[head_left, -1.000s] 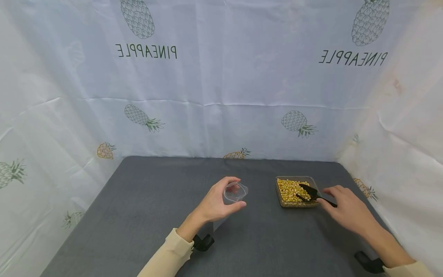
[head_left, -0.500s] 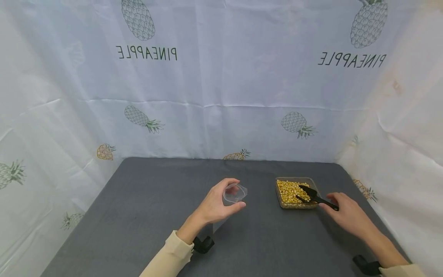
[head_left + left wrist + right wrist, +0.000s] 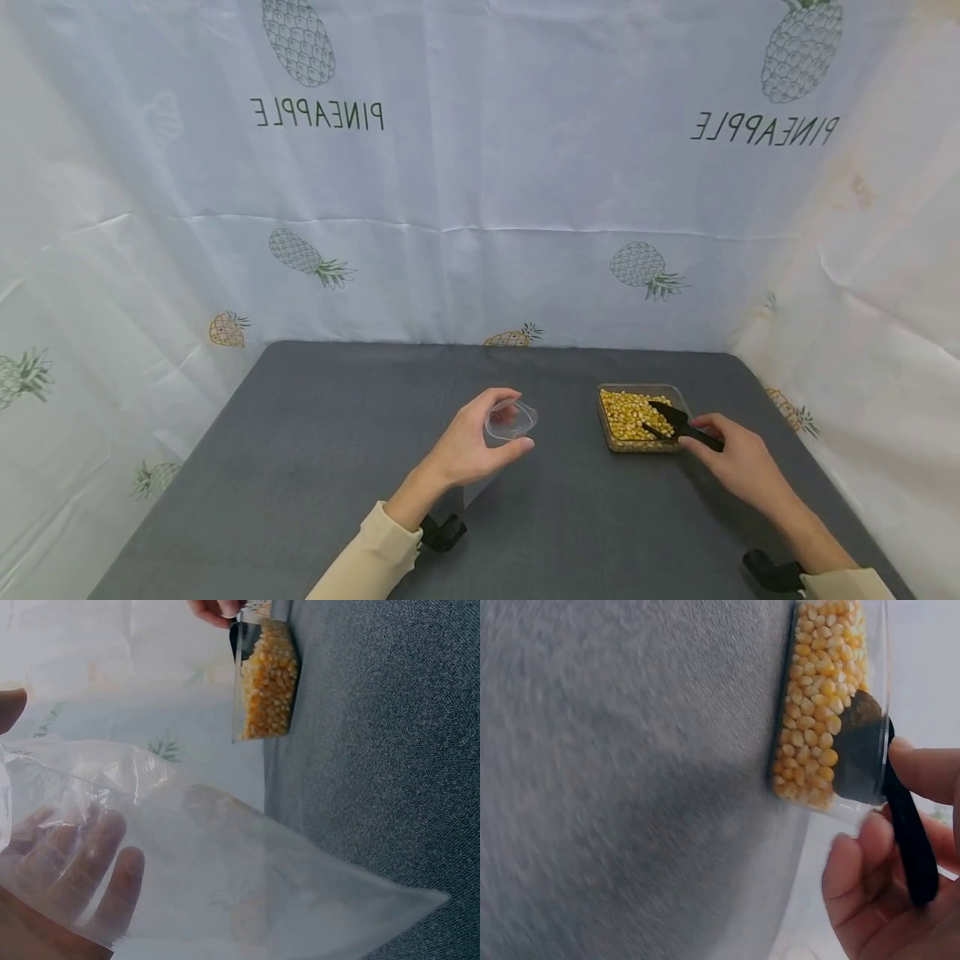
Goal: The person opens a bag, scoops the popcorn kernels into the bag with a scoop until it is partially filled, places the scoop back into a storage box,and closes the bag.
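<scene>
Left hand (image 3: 471, 446) curled round mouth of clear thin plastic bag (image 3: 511, 419), bag held just above dark grey table (image 3: 315, 450). Right hand (image 3: 738, 467) fingers on handle of small black plastic scoop (image 3: 678, 423) (blade end lying on kernels). Clear rectangular tray of yellow corn kernels (image 3: 637, 414) just ahead of right hand, well right of left hand.

A staged recording booth; pineapple-print sheets (image 3: 480, 167) wall in a bare grey-covered table (image 3: 315, 450) on three sides.
</scene>
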A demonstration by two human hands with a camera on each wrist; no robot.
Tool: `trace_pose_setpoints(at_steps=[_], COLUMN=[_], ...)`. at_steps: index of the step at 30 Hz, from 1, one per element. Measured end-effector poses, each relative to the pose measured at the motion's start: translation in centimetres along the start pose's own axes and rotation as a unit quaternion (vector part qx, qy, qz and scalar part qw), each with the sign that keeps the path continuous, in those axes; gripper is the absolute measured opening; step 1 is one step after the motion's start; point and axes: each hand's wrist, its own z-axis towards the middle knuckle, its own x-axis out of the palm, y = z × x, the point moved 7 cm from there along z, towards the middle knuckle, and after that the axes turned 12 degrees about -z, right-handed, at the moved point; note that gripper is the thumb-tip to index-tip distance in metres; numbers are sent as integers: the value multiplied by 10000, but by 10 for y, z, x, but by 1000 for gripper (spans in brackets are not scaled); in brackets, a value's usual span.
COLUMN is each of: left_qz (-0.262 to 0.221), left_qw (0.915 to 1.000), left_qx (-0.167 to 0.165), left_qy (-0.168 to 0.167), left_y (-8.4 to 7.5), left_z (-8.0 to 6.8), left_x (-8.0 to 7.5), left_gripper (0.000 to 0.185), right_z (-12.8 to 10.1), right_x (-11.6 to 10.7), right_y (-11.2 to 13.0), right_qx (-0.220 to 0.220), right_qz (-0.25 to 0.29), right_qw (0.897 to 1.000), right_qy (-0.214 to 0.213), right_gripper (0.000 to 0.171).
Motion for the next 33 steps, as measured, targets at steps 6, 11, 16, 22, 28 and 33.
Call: trace_pose_setpoints(at_steps=[6,11,16,22,28,33], left_qz=[14,27,42,28,46,66], left_qw=[10000,10000,10000,10000,10000,9999], left_qx=[-31,15,23,20,71,83], left_qy=[4,16,18,-11,17,24], left_y=[0,-1,0,1,2,1], left_z=[0,0,0,0,0,0], left_x=[0,0,0,0,0,0], left_gripper=[56,55,56,56,56,57], right_z=[-3,-3,-5,-7,-6,-7], right_x=[8,12,15,13,1,-6], right_y=[-7,-10,-12,-18,-18,-17], right_qx=[326,454,638,664,553,587], right_qz=[243,483,783,974,1046,1014], right_qw=[9990,9973,9943,9925,9921,9923], right_qy=[-167,-310,-327,-322,-425,-412], right_gripper=[53,54,54,54,51,53])
